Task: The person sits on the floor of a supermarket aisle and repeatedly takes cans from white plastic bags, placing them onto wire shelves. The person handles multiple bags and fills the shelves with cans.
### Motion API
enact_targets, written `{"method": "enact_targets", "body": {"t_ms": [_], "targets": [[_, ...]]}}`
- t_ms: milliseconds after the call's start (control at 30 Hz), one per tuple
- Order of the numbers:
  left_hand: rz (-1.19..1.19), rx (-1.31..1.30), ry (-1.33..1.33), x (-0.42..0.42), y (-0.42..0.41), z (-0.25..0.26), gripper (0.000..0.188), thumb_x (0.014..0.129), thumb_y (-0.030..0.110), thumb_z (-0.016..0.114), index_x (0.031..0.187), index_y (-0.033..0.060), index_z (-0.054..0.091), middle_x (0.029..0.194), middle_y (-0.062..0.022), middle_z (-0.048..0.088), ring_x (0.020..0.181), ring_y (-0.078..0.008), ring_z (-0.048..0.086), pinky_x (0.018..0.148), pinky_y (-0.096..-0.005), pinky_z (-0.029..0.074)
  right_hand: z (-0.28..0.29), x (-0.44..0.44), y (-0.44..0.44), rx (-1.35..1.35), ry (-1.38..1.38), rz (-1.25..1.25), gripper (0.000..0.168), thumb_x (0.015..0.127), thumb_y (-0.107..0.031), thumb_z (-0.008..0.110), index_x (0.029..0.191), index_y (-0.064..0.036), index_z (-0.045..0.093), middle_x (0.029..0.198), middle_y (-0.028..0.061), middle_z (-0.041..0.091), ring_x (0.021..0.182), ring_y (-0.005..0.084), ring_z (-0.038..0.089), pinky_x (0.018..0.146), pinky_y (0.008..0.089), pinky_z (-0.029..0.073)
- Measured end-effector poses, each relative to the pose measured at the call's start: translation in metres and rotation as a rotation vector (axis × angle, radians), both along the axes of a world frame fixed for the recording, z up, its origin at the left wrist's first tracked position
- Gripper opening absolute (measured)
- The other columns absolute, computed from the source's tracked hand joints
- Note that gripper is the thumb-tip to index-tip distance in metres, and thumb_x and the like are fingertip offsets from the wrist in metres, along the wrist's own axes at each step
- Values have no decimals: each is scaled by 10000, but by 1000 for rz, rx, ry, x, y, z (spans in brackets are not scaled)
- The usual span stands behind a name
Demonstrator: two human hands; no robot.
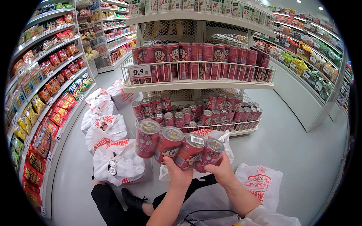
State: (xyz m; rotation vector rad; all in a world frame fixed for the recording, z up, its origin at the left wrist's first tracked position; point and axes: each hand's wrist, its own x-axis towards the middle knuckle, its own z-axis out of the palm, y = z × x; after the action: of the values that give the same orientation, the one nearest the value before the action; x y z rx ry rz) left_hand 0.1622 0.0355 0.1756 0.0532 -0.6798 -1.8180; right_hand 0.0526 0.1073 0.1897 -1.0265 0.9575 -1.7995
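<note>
Both hands hold up a shrink-wrapped row of several red milk drink cans [171, 148], tilted, in front of the lower display shelf. My left hand [178, 172] grips the row's underside near its middle, thumb on the front. My right hand [222, 168] holds the right end, its thumb on the last can. Behind the row, the lower shelf [243, 129] bears many like cans, with uneven gaps among them. The wire-fronted middle shelf [198, 85] carries further red cans and a price card [139, 72]. A white plastic bag [226, 141] lies partly hidden behind the held cans.
Several filled white plastic bags [118, 166] stand on the floor at the left. Another white bag [261, 180] lies by my right forearm. Snack shelves [53, 96] line the left side; a shelf of bagged goods [305, 59] runs along the right. A black cable [209, 210] crosses my lap.
</note>
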Motion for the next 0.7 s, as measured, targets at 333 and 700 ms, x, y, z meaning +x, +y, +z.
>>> {"method": "enact_targets", "body": {"t_ms": [333, 700], "targets": [[307, -873, -1362, -12, -78, -99, 609, 771, 374, 690, 1233, 24, 506, 1267, -167, 488, 1211, -352, 425, 1028, -484, 316, 126, -62, -99, -342, 104, -228, 445, 759, -59, 639, 1166, 32, 487, 1012, 131, 634, 882, 229, 652, 812, 358, 527], [493, -1230, -1902, -3, -55, -171, 724, 758, 410, 685, 1376, 175, 391, 1430, -78, 350, 1331, -330, 282, 997, -628, 252, 262, -85, -314, -443, 599, -330, 550, 641, -122, 805, 1116, -18, 547, 996, 60, 635, 863, 134, 604, 781, 285, 486]]}}
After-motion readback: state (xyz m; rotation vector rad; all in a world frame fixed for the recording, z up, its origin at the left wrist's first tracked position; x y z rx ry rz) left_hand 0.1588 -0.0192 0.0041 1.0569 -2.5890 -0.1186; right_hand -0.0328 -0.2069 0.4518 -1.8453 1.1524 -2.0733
